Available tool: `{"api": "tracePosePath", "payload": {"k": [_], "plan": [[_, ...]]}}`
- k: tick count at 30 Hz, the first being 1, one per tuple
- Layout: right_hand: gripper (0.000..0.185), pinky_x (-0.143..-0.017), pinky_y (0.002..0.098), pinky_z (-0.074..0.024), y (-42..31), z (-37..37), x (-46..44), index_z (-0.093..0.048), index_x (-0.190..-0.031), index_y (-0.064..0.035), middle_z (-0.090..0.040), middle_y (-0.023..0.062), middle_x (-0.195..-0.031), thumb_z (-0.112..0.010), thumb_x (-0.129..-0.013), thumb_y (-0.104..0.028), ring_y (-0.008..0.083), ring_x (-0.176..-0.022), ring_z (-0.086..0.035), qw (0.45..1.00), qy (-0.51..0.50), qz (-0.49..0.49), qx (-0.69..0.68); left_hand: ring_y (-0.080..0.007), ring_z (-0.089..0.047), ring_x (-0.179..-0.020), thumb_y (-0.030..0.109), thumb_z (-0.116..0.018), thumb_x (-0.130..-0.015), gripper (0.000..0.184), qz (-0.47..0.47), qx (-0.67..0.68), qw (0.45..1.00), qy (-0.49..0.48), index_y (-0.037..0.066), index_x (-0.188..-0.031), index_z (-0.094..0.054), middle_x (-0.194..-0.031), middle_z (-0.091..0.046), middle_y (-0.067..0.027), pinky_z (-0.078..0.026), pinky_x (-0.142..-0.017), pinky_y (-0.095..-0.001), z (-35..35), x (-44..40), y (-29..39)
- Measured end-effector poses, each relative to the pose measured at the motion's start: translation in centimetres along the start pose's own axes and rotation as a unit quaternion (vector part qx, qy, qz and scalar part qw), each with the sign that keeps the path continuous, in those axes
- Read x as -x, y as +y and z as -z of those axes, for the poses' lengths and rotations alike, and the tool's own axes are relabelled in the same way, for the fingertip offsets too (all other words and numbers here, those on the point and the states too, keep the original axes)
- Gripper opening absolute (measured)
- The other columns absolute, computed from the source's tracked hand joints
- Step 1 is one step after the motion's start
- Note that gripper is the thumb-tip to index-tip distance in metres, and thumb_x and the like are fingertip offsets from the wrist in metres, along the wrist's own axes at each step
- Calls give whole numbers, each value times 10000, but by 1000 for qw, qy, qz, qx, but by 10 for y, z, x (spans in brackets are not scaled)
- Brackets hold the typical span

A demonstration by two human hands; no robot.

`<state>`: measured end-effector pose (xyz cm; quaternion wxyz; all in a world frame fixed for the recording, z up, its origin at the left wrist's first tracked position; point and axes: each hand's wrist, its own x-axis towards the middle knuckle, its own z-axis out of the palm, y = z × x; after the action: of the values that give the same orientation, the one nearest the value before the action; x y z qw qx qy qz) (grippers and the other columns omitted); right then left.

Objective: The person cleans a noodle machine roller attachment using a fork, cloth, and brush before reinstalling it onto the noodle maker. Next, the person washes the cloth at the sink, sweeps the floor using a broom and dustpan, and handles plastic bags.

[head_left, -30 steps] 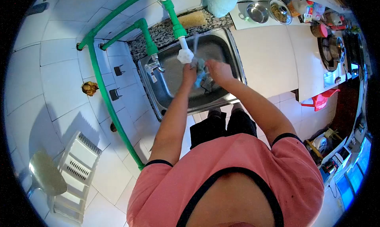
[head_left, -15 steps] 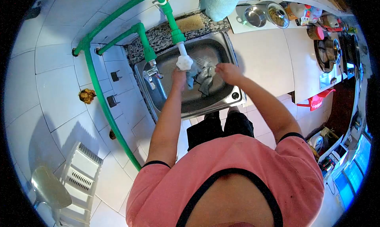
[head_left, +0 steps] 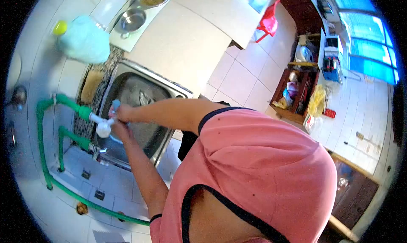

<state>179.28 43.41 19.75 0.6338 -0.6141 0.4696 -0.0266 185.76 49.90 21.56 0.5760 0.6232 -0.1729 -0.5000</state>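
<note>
Right hand (head_left: 124, 113) curled round a blue cloth (head_left: 115, 103), left hand (head_left: 122, 131) close beneath the white tap (head_left: 104, 128), its grip too hidden to tell; both over the sink (head_left: 147, 135), likely so drips land inside, something shiny (head_left: 145, 99) lying there, pale counter (head_left: 182, 44) alongside, red chair (head_left: 269, 22) on the tiled floor (head_left: 237, 80) beyond

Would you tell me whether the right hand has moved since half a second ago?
Yes. The right hand has moved across the sink, closer to the fixed white knob on the pipe.
</note>
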Motion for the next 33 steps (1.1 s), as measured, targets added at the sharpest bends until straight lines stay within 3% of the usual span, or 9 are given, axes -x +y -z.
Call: {"api": "tracePosePath", "payload": {"k": [8,11,13,16,23,25,28,32,33], "plan": [[349,-630,427,-492,22,0,-17,-628,-802,9,-631,188,-783,-448,-846,-287,319,-715,-623,998,48,10,-38,-195,-583,-765,376,-408,-921,443,64,42,997,33,29,-1182,-493,-985,-577,-101,-469,-624,-352,-24,-16,-9],[307,-609,414,-495,-9,41,33,-632,-821,-13,-630,175,-790,-455,-846,-263,310,-706,-625,990,-32,-89,-106,-220,-559,-803,392,-419,-910,457,85,-16,996,0,33,-1186,-485,-968,-571,-92,-462,-664,-362,-23,-21,-8],[258,-578,409,-489,-5,36,32,-646,-894,-32,-626,196,-869,-490,-819,-223,323,-721,-619,990,-7,-56,-126,-213,-544,-744,377,-420,-914,424,207,69,972,92,21,-1124,-515,-931,-573,-87,-446,-625,-373,-44,-17,16],[236,-636,412,-488,-8,26,16,-641,-913,-27,-624,208,-881,-476,-765,-109,338,-760,-615,984,36,-75,-158,-223,-568,-858,424,-377,-922,452,87,-9,996,36,15,-1030,-537,-956,-580,-122,-460,-707,-373,-18,-26,1],[257,-707,416,-474,-11,29,25,-636,-926,-25,-623,209,-885,-480,-734,-93,336,-798,-610,977,-139,91,135,-279,-574,-906,471,-312,-917,531,87,-40,994,59,14,-1098,-512,-1033,-571,-147,-470,-780,-434,13,-43,-24],[265,-727,417,-470,-9,32,52,-635,-930,-25,-623,209,-886,-481,-725,-88,335,-809,-609,953,-174,127,215,-292,-576,-896,479,-276,-921,542,163,69,974,141,31,-1130,-500,-1070,-556,-140,-474,-770,-452,21,-53,-36],[268,-724,417,-471,5,43,93,-637,-924,-30,-619,217,-887,-485,-710,-83,332,-805,-609,992,-40,119,23,-273,-561,-914,466,-279,-927,516,249,124,958,68,47,-1132,-498,-1066,-552,-121,-472,-762,-434,34,-78,-76],[184,-508,406,-469,24,55,61,-613,-893,-26,-616,151,-763,-525,-763,-123,254,-589,-596,987,-137,-3,81,-221,-516,-876,289,-342,-930,320,74,-109,988,87,75,-1014,-563,-944,-551,-77,-421,-819,-379,-52,-19,-25],[176,-543,394,-469,12,64,63,-587,-876,-9,-615,169,-777,-530,-777,-143,256,-626,-599,992,-85,-94,-15,-229,-511,-897,244,-374,-924,286,-141,-424,894,40,77,-1053,-567,-959,-559,-79,-395,-848,-374,-29,-35,-65]]}}
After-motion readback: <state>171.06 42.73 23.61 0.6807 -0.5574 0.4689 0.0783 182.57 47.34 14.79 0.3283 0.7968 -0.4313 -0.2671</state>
